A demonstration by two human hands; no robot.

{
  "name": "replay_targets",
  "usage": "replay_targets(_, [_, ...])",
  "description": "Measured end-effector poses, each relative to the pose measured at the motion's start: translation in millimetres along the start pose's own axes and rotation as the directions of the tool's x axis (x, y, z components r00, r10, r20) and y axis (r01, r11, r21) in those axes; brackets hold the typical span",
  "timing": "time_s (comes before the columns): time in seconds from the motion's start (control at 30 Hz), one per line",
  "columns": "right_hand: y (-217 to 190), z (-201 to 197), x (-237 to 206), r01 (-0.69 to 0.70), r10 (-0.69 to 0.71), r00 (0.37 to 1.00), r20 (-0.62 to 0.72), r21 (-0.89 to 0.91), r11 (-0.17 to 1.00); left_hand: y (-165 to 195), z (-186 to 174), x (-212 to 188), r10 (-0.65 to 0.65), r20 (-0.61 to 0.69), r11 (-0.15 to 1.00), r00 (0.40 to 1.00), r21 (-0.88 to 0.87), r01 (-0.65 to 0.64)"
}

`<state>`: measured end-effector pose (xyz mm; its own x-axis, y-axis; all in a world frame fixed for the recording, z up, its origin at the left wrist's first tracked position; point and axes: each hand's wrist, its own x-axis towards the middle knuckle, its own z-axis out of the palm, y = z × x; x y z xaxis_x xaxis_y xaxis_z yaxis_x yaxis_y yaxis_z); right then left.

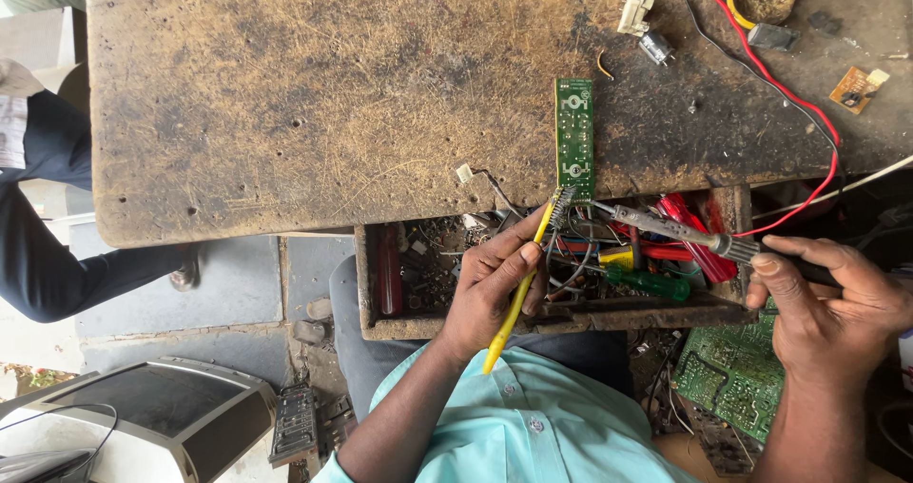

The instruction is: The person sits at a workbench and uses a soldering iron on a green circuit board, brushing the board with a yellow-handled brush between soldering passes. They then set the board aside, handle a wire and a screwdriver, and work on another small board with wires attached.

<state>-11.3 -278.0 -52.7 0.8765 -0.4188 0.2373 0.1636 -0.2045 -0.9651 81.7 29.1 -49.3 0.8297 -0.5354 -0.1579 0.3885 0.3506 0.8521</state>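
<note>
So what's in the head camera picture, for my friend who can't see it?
A person's left hand holds a yellow brush and the right hand a soldering iron, both tips at the near end of a narrow green circuit board. It lies on a worn wooden bench above an open drawer of tools.

Scarred, stained wooden workbench (314,93) filling the upper view, its open drawer (399,326) beneath the front edge; grey paved floor (238,283) below left; daylight, even and bright; grey appliance casing (171,416) on the floor
</note>
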Motion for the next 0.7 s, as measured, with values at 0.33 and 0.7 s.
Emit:
replay_targets(0.33, [23.3,-10.3,-7.8,-0.020,0.019,1.000,0.010,0.113,0.993,23.4,29.7,-5.6,0.414,0.006,0.547,0.910,0.798,-0.253])
replay_targets(0.7, [5.2,-1.3,-4.5,-0.001,0.001,1.000,-0.005,0.031,1.000,28.4,49.9,9.2,0.317,0.241,-0.137,0.917,0.969,-0.207])
